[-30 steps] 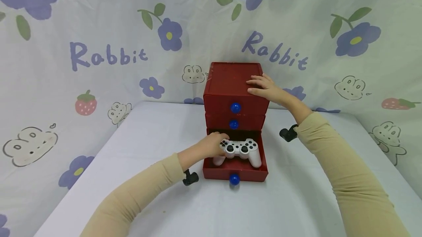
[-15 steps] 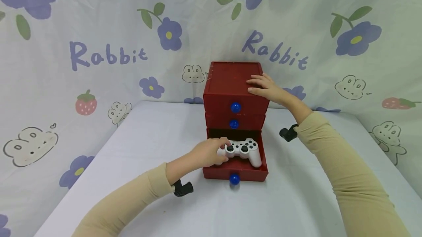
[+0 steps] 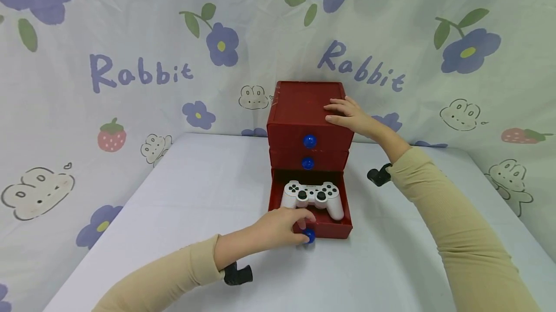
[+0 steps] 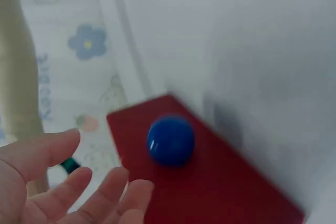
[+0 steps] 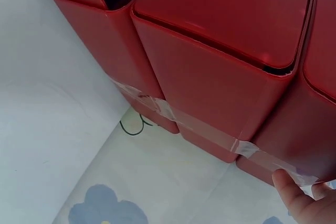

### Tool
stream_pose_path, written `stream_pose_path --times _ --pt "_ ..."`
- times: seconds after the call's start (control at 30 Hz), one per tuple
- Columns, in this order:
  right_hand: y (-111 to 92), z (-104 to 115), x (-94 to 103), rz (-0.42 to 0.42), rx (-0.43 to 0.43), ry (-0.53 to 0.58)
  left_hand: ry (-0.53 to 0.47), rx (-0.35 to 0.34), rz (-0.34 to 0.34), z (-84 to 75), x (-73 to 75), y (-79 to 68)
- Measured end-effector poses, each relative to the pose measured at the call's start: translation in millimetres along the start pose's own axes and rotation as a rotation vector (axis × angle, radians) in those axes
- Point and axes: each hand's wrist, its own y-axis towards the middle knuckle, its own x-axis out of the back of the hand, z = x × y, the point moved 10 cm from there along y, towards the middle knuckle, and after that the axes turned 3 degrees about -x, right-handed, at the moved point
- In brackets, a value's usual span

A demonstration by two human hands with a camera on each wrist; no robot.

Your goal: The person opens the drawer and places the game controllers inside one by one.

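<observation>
A red cabinet [image 3: 304, 102] of stacked drawers stands at the back of the table, its bottom drawer [image 3: 332, 231] pulled out. Inside that drawer lies a white game controller [image 3: 312, 190] with black sticks. My left hand [image 3: 280, 227] is at the drawer's front, thumb and fingers spread beside its blue knob [image 3: 310, 236]. The left wrist view shows the blue knob [image 4: 171, 141] outside the fingers' grasp. My right hand [image 3: 352, 118] rests on the right part of the cabinet's top; its fingers [image 5: 294, 195] show at the edge in the right wrist view.
Two upper drawers with blue knobs, the top knob [image 3: 310, 141] and the middle knob [image 3: 307, 163], are closed. Clear tape [image 5: 199, 128] runs along the cabinet's side. A white cloth covers the table [image 3: 208, 177]; a patterned curtain [image 3: 143, 22] hangs behind.
My left hand has let go of the controller's left side and moved down toward the front knob. The controller stays in the drawer. My right hand has stayed in place.
</observation>
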Motion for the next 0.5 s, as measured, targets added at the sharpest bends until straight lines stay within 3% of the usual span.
stream_pose_path --times 0.27,0.5 --pt "-0.1 0.4 0.1 0.002 -0.001 0.005 0.077 0.061 0.053 9.2 -27.9 -0.2" --pt "0.3 0.2 -0.3 0.002 -0.001 0.004 0.090 0.040 0.042 14.6 -41.0 7.2"
